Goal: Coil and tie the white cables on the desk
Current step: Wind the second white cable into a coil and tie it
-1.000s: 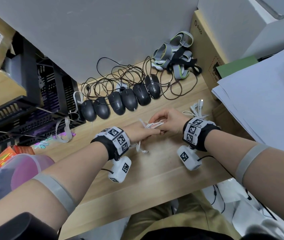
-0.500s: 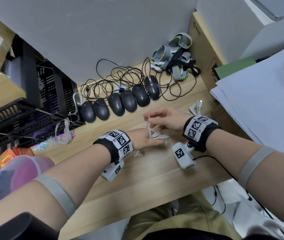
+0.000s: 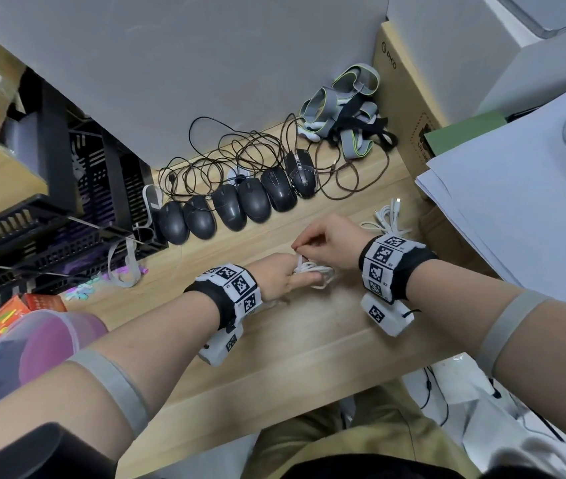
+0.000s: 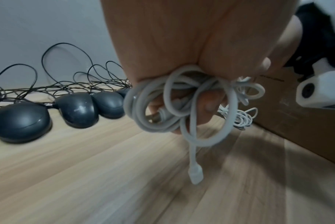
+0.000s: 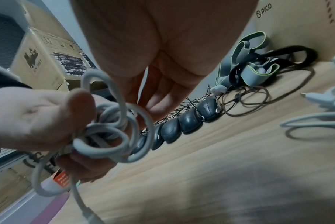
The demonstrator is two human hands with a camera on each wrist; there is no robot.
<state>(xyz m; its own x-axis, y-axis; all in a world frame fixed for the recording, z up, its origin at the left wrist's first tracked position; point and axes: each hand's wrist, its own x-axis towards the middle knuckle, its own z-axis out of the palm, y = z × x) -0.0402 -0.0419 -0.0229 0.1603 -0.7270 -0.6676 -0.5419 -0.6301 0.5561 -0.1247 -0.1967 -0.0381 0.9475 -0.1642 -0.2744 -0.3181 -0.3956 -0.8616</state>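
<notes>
Dangling plug-down from left hand [image 3: 283,274], white cable [image 4: 182,106] coil bunches

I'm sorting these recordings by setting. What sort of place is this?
Probably an office or lab storeroom desk: a row of black computer mice with tangled cords along a grey partition, a cardboard box, stacked papers and black trays around the wooden desk.

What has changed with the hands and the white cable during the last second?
The right hand rose from beside the left hand and now pinches a cable end above the white cable coil. The left hand went on gripping the coil. The row of black mice did not move.
</notes>
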